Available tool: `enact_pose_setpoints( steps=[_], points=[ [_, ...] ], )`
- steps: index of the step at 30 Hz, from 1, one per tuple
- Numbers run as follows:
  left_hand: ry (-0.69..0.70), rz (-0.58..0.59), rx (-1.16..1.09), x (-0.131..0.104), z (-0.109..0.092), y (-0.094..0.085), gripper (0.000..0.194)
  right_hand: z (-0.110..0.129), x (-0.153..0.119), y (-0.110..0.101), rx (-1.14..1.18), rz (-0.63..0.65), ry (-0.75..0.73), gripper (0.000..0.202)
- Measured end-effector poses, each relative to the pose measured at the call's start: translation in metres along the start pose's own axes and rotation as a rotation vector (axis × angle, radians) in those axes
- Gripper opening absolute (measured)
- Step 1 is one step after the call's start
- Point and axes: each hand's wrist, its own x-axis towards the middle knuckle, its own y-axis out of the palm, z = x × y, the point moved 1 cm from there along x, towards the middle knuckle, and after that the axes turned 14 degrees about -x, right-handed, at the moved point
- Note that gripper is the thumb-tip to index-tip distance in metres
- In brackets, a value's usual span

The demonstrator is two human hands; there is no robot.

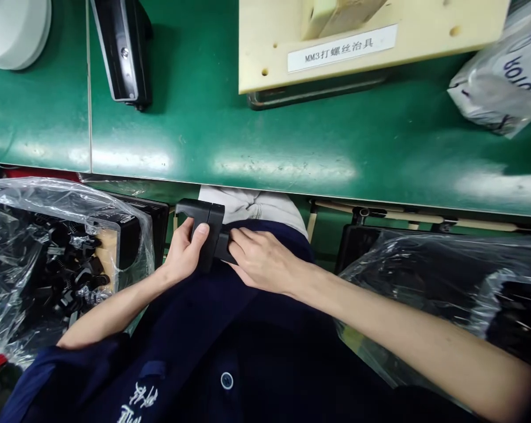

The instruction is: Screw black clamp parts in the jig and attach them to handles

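My left hand (186, 249) is closed around a black plastic housing (210, 226) with a hooked upper end, thumb lying on its face. The housing is over my lap, just below the table edge. On its right side a short black block (223, 245) sticks out, and the fingers of my right hand (263, 258) are closed on it. Whether that block is joined to the housing or a separate piece, I cannot tell. My right fingertips are partly hidden.
On the green table (181, 141) are an open black plastic shell (126, 53), a cream fixture (260, 47), a plastic bag (503, 88) and a white round object (16, 29). Plastic-lined bins flank me: small black parts (66, 270) left, dark contents under plastic film (406, 264) right.
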Motion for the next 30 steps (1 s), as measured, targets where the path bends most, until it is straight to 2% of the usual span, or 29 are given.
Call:
enact_pose_setpoints(
  steps=[5,7,12,17,21,23,26,30],
  points=[
    [-0.051,0.109,0.034,-0.007,-0.001,0.000,0.053,-0.008,-0.004,0.003,0.051,-0.316,0.128,0.025],
    [-0.071,0.136,0.029,-0.010,0.000,0.001,0.053,-0.013,-0.001,0.007,0.097,-0.380,0.185,0.031],
    [-0.064,0.097,-0.020,-0.011,-0.009,0.004,0.051,-0.017,0.004,0.008,0.113,-0.522,0.248,0.032],
    [0.084,0.093,-0.012,-0.005,-0.032,0.009,0.046,-0.021,-0.001,-0.009,0.079,-0.575,0.277,0.028],
    [0.182,0.051,0.034,-0.002,-0.045,0.014,0.046,-0.030,-0.008,-0.027,0.133,-0.693,0.251,0.005],
    [0.162,0.036,0.045,-0.002,-0.049,0.016,0.048,-0.033,-0.013,-0.036,0.091,-0.739,0.271,0.014],
    [0.099,0.022,0.089,-0.002,-0.049,0.016,0.049,-0.035,-0.021,-0.050,-0.022,-0.728,0.286,0.018],
    [0.138,0.023,0.127,0.006,-0.044,0.015,0.045,-0.040,-0.031,-0.058,-0.057,-0.690,0.312,0.022]
  ],
)
